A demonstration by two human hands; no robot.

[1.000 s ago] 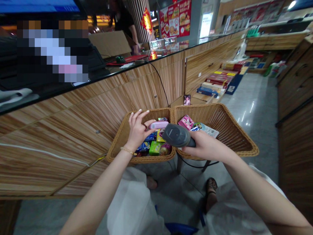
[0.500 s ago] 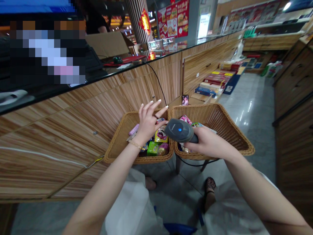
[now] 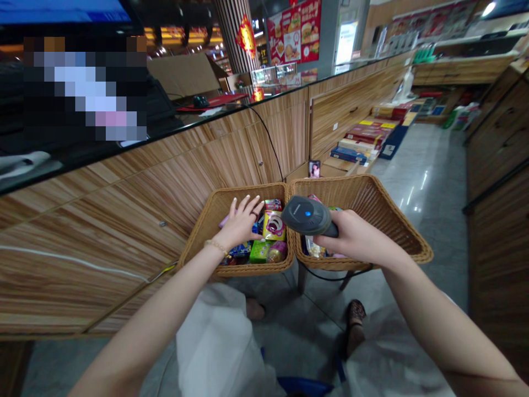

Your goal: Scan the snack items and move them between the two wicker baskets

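Observation:
My right hand (image 3: 354, 238) grips a dark grey barcode scanner (image 3: 306, 215) with a lit blue dot, held over the gap between two wicker baskets. My left hand (image 3: 241, 222) reaches down into the left basket (image 3: 202, 231), fingers spread over the colourful snack packets; it holds nothing. A yellow-and-pink box (image 3: 274, 225) lies just right of its fingers, a green box (image 3: 261, 251) below. A pink packet (image 3: 225, 221) rests by the basket's wall behind the hand. The right basket (image 3: 384, 220) holds a few packets, mostly hidden by the scanner.
A long wooden counter (image 3: 124, 204) with a dark glass top runs along the left. The scanner's black cable (image 3: 330, 275) hangs under the baskets. Stacked boxes (image 3: 363, 138) lie on the floor farther back. Wooden cabinets (image 3: 500, 182) line the right side.
My left hand let go of the pink packet, which now lies in the left basket, then lifted and came back down onto the packets. The scanner stayed nearly still.

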